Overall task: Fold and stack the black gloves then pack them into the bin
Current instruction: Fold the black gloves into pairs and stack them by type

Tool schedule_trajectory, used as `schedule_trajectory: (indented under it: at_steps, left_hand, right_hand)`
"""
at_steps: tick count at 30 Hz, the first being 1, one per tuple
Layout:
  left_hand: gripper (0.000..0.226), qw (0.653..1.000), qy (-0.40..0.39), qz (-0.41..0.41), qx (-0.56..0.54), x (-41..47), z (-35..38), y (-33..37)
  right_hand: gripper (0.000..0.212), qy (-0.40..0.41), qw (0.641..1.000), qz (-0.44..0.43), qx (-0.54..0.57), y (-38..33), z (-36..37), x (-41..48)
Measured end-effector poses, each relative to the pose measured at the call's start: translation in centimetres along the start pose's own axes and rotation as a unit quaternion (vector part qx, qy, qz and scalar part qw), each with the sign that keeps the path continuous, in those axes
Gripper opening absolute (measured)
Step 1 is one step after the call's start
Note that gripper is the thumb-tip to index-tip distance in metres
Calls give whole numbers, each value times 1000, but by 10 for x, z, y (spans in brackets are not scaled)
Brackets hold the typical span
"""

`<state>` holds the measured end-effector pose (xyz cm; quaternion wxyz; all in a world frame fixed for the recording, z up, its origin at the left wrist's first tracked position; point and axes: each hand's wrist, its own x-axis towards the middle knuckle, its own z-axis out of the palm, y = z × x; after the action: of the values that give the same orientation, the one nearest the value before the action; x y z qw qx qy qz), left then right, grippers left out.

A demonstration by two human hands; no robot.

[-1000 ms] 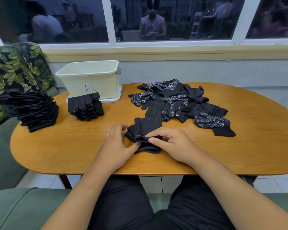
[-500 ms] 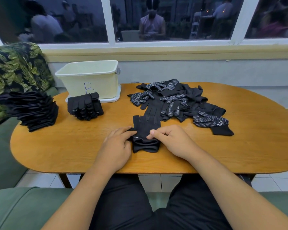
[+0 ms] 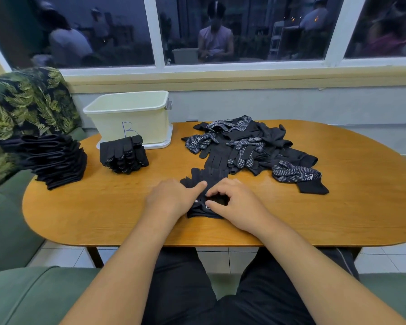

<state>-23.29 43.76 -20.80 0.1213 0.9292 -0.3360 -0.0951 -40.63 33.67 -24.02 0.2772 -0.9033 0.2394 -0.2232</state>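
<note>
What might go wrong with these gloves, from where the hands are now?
1. The half-folded glove is kept in shape only by the left hand pressing it and the right hand pinching it. Released carelessly, it may spring open.
2. The tall stack sits fanned out at the edge of the table, beside the sofa. A nudge could tip it off.
</note>
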Motion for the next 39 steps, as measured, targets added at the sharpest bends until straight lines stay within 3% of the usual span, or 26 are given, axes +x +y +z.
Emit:
schedule_trajectory:
  at_steps: [5, 10, 23, 30, 34, 39]
  left_hand:
    - [116, 996, 8, -63, 64, 12, 7, 7]
    - [99, 995, -36, -31, 83, 18, -9, 25]
    - [107, 993, 59, -28, 97, 23, 22, 42]
    - [48, 981, 143, 83, -101, 20, 34, 25]
    - [42, 964, 156, 95, -195, 12, 32, 19]
    - [44, 924, 188, 168, -286, 1, 27, 16]
  right_hand:
    - [51, 42, 993, 51, -95, -1, 0, -2]
    - [76, 30, 982, 132, -133, -1, -3, -3]
    - [78, -2, 981, 131, -144, -3, -6, -7]
    - [76, -18, 987, 120, -109, -6, -10, -6]
    - [74, -22, 988, 126, -87, -7, -10, -3]
    - [75, -17, 990, 123, -66, -9, -14, 0]
